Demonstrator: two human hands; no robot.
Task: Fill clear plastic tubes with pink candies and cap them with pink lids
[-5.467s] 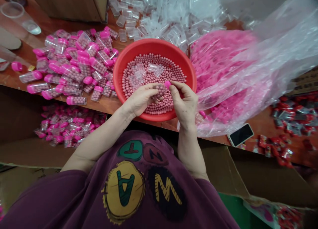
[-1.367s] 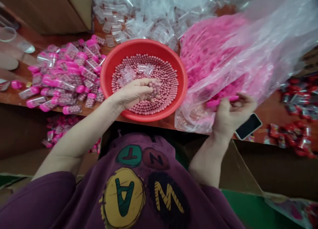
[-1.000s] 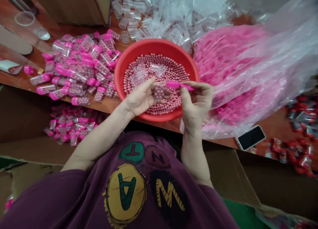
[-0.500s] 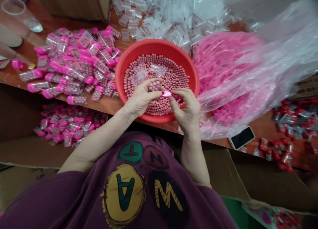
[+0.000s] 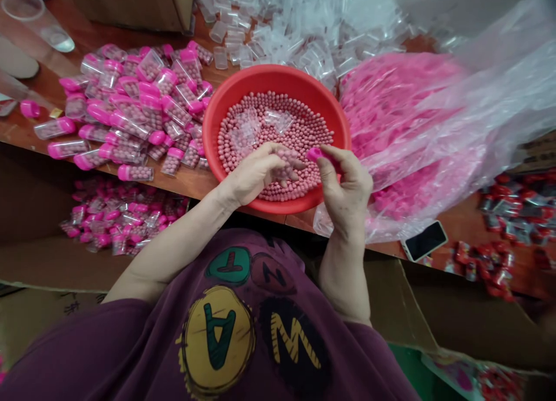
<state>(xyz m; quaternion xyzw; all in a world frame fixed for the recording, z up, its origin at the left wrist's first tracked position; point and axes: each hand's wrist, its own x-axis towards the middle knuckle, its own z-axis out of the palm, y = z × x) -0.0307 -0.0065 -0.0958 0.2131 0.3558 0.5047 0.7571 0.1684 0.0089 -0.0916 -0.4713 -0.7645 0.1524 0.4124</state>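
Above the near side of a red basin (image 5: pixel 212 123), my left hand (image 5: pixel 256 172) curls around a small clear bottle (image 5: pixel 284 164) of pink beads, partly blurred and covered by the fingers. A bright pink cap (image 5: pixel 314 154) is pinched between the thumb and fingers of my right hand (image 5: pixel 345 183), at the basin's right rim. Under both hands lie many loose pink beads (image 5: pixel 299 114). A few clear empty bottles (image 5: pixel 278 120) rest on the beads.
Capped bead bottles (image 5: pixel 139 105) are heaped left of the basin, with more in a box (image 5: pixel 125 215) below. Clear bottles (image 5: pixel 313 36) lie behind. A plastic bag of pink caps (image 5: pixel 399 105), a phone (image 5: pixel 424 241) and red-capped items (image 5: pixel 486 262) sit to the right.
My hands were together at a pink cap beside the bottle. Now they are apart: my right hand has moved right with a pink cap, and my left hand has turned slightly.
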